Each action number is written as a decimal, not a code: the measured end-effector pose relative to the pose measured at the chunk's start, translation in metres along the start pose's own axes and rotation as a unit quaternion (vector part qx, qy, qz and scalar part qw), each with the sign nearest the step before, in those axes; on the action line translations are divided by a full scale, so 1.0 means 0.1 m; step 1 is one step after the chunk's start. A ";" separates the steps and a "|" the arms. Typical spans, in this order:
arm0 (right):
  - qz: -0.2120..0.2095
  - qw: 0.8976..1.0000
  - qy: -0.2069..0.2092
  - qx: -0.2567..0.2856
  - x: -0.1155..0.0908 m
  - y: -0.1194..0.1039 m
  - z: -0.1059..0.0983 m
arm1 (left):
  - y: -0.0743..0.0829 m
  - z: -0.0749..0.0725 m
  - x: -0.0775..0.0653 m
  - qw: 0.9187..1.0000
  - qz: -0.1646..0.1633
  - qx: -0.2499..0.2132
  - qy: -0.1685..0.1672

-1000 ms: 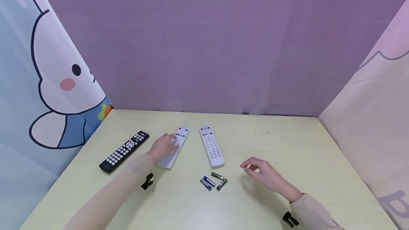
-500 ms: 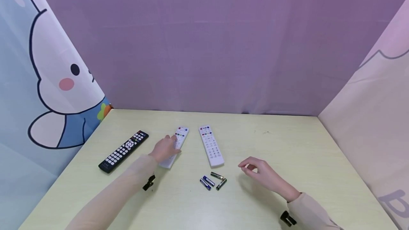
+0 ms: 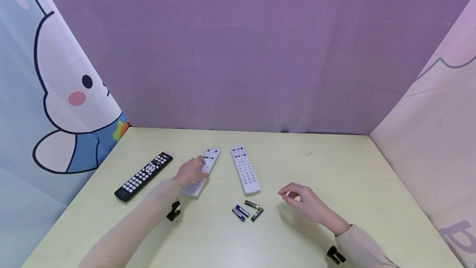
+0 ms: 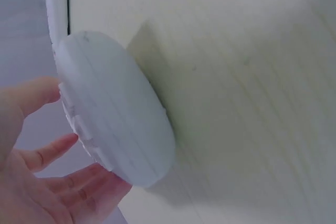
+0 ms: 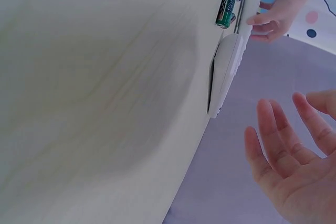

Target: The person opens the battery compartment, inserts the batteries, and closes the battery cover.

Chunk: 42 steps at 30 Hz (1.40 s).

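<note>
In the head view my left hand (image 3: 191, 171) is over the left white remote control (image 3: 211, 159), which lies slanted with its buttons up. Its thumb is at the right edge and its fingers curl over the far side. The left wrist view shows fingertips along the button face and lower edge of this remote (image 4: 115, 108). My right hand (image 3: 305, 202) hovers over the table at the right, fingers loosely curled, holding nothing. Nearest it are the second white remote control (image 3: 246, 171) and several small batteries, among them a blue one (image 3: 243, 211) and a green one (image 3: 257, 214).
A black remote control (image 3: 143, 177) lies slanted at the left of the pale wooden table (image 3: 334, 164). A purple cloth (image 3: 238, 53) hangs along the back edge. Printed cloths flank the left (image 3: 67, 144) and right (image 3: 439, 144) sides.
My left hand shifts slightly on the white remote, its thumb moving down to the right edge; the remote turns a little and back. The right hand, batteries and other remotes stay put.
</note>
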State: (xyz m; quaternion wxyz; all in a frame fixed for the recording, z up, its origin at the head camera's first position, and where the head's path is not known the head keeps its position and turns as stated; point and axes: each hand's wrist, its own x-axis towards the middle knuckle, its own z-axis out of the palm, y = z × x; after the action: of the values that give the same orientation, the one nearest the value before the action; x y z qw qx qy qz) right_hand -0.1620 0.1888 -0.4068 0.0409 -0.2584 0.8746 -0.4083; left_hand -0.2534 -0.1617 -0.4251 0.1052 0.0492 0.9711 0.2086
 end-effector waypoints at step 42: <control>-0.025 0.999 -0.039 0.023 -0.02 -0.24 0.18 | 0.13 -0.09 -0.33 0.869 0.001 -0.492 0.042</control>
State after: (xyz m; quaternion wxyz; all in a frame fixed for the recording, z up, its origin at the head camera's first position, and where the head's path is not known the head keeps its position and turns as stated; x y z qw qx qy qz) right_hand -0.1446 0.1646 -0.4009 0.0709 -0.2948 0.8561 -0.4186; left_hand -0.2228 -0.1581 -0.4059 0.0745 -0.0171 0.7459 0.6617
